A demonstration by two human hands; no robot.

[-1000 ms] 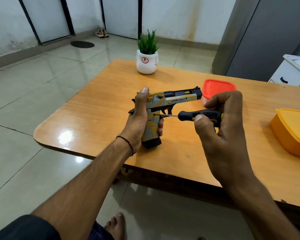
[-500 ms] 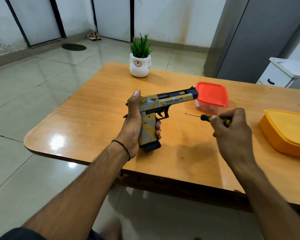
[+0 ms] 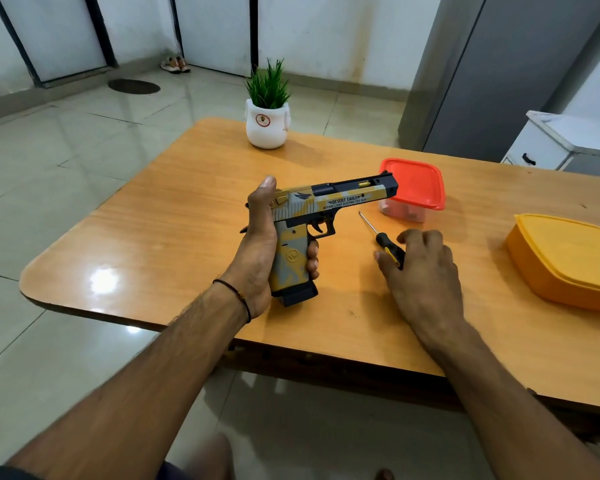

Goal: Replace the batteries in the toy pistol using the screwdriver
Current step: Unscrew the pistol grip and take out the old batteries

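The left grip was clamped round the handle of the yellow-and-grey camouflage plastic toy pistol. Its thumb ran up the rear of the slide and its fingertips wrapped the front of the handle. The pistol stood upright with its black base just over the orange-brown wooden table and its barrel pointing right.

Just right of the pistol's trigger guard lay the thin-shafted screwdriver with a black-and-yellow handle, down on the table with its tip aimed away and to the left. The right grip covered the rear of that handle, thumb on one side and curled fingers on the other, closed on it.

A second before, the screwdriver's tip had been pressed to the pistol's handle. Half a second before, it was held in the air off to the right. By this moment it had come down to the table, while the pistol had stayed upright in the left grip.

Beyond the barrel's end sat a clear plastic box with a red lid, lid on, with small reddish things inside that were too blurred to name. At the far right sat a yellow plastic lidded box, shut and opaque, so its contents were hidden.
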